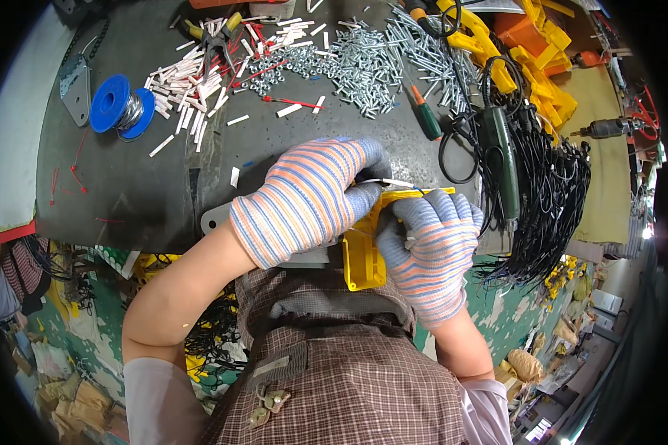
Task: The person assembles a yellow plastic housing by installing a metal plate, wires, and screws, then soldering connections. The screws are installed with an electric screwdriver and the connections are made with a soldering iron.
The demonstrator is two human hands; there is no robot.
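Both my hands wear striped knit gloves. My right hand (430, 248) grips a yellow plastic part (364, 259) held at the near edge of the dark workbench (148, 178). My left hand (312, 196) lies over the top of the same part, its fingertips pinching a thin white tube (390, 182) against the part's upper edge. The middle of the yellow part is hidden under my hands.
Behind my hands lie a heap of silver screws (364, 63), white tubes (189, 85), a blue wire spool (119, 104), a green-handled screwdriver (426, 119), a green power tool (501, 141), a bundle of black cables (553, 200) and stacked yellow parts (531, 70).
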